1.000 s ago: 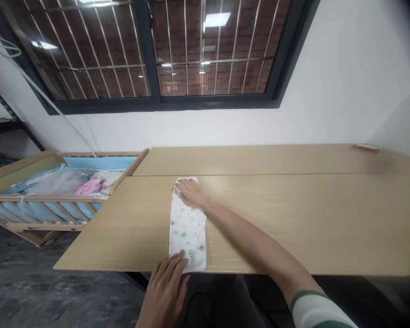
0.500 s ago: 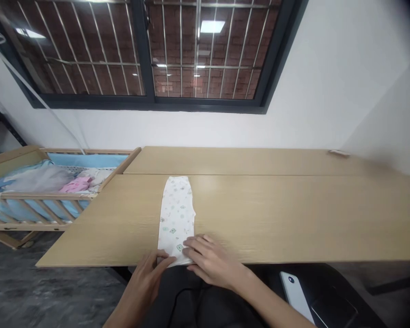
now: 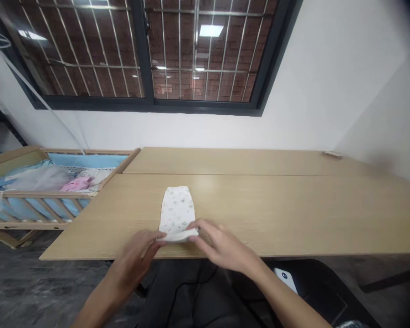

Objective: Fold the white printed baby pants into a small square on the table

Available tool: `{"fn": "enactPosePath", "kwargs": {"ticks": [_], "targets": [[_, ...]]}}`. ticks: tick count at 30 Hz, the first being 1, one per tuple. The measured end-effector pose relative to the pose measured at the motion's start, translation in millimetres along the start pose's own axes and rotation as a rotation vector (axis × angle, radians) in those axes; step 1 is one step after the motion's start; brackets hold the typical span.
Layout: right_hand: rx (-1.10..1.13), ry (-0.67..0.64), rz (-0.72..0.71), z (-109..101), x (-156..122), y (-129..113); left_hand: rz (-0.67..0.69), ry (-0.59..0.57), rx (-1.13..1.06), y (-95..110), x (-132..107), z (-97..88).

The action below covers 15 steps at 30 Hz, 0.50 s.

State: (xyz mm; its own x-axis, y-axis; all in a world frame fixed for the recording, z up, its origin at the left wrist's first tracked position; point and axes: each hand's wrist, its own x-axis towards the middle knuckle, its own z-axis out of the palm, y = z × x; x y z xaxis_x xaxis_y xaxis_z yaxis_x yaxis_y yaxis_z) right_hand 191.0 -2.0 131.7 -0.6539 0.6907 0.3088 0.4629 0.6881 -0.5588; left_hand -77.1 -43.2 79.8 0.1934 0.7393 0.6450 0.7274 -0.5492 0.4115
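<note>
A pair of small white baby pants [image 3: 177,209] with a scattered print lies lengthwise on the wooden table, its near end turned up into a fold. My left hand [image 3: 140,250], slightly blurred, pinches the left corner of that fold between thumb and fingers. At the right corner, my right hand [image 3: 220,241] has its thumb and fingers closed on the cloth. The folded edge between both hands is raised a little off the layer beneath.
The light wooden table [image 3: 276,209] spans the view below a barred window [image 3: 205,59]. On the left stands a wooden crib [image 3: 54,196] with blue lining and piled cloths. A white phone [image 3: 286,280] lies on a black surface below the table edge.
The near end of the pants has been lifted and folded away from me, so the cloth looks shorter. Both hands have moved up with it, now pinching the corners.
</note>
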Motion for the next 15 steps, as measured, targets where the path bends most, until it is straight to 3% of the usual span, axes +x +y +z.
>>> {"fn": "enactPosePath", "kwargs": {"ticks": [4, 8, 11, 15], "targets": [[0.041, 0.177, -0.033, -17, 57, 24, -0.039, 0.061, 0.017, -11, 71, -3.6], [0.037, 0.311, 0.057, -10, 120, 80, -0.186, -0.042, -0.017, -45, 131, 21.4], [0.072, 0.335, 0.233, 11, 154, 126, -0.3, -0.136, 0.053, -76, 154, 56.0], [0.05, 0.275, 0.463, 43, 170, 166, -0.347, -0.229, 0.119, -102, 161, 93.3]]}}
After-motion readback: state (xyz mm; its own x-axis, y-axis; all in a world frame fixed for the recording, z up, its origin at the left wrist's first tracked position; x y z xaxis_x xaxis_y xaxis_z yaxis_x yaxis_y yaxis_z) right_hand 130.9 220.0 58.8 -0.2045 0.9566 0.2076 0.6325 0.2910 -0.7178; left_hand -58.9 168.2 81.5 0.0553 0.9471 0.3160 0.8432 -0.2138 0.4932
